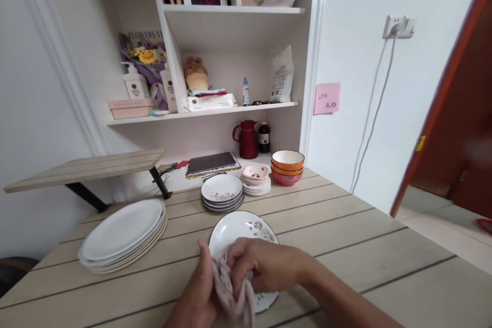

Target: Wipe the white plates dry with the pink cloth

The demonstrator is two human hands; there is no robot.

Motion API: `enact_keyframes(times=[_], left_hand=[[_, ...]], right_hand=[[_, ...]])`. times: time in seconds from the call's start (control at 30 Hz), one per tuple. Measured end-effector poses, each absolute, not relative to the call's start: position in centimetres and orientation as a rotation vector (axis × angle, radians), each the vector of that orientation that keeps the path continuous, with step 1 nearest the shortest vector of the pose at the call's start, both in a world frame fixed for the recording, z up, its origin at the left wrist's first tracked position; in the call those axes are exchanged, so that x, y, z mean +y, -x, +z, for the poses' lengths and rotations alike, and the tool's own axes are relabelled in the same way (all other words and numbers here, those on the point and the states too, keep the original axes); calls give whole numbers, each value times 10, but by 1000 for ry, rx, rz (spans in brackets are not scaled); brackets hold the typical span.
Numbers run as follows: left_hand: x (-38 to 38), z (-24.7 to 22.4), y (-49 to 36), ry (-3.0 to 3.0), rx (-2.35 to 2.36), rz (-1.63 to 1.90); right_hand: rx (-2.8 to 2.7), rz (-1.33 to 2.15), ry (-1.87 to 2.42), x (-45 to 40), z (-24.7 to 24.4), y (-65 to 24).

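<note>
A round white plate (pixel 230 230) with a dark rim and grey flower print is in front of me, low in the middle of the view. My right hand (pixel 265 266) reaches across it with curled fingers gripping a crumpled pinkish-grey cloth (pixel 232 292), bunched over the plate's near-left part. At the plate's left edge is my left hand (pixel 200 287), its thumb stretched upward, touching the cloth. Cloth and plate hide its other fingers, so I cannot tell what they grip. Just beyond stands a stack of similar flowered plates (pixel 222 188).
Large oval plates (pixel 123 230) are stacked at left, below a raised wooden shelf (pixel 88 166). Small dishes (pixel 256 179) and nested orange and red bowls (pixel 287 166) stand at the back. Behind them are a closed laptop (pixel 212 162), a red jug (pixel 248 141) and a dark bottle (pixel 264 137).
</note>
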State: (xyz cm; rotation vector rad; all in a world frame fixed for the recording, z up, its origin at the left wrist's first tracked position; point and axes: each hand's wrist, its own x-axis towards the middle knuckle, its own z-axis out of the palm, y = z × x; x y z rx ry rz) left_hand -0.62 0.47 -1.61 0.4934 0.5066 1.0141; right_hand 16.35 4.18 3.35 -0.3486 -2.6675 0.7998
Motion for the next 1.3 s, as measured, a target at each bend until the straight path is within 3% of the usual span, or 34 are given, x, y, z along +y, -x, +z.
enact_keyframes(times=[0.1,0.27,0.4,0.53,0.67,0.9,1.03,1.2,1.3], left_hand=[[5,-22,9,-523,519,1023],[9,-22,11,-536,600,1063],[8,-13,6,-553,610,1077],[6,-11,4,-553,597,1095],[7,-18,5,-519,519,1109],[13,-24,10,-500,449,1122],[10,-21,13,-514,502,1143],[4,-8,9,-499,739,1179],[3,-2,6,-486,823,1160]], right_hand=[[-2797,942,475,42,41,-190],[-2557,429,1284,52,44,-212],[-2336,229,1572,58,37,-195],[-2253,217,1450,57,25,-167],[-2296,289,999,50,18,-148],[-2555,649,507,40,28,-156],[-2676,716,714,51,30,-188],[-2443,321,1424,67,29,-208],[-2246,196,1633,71,23,-195]])
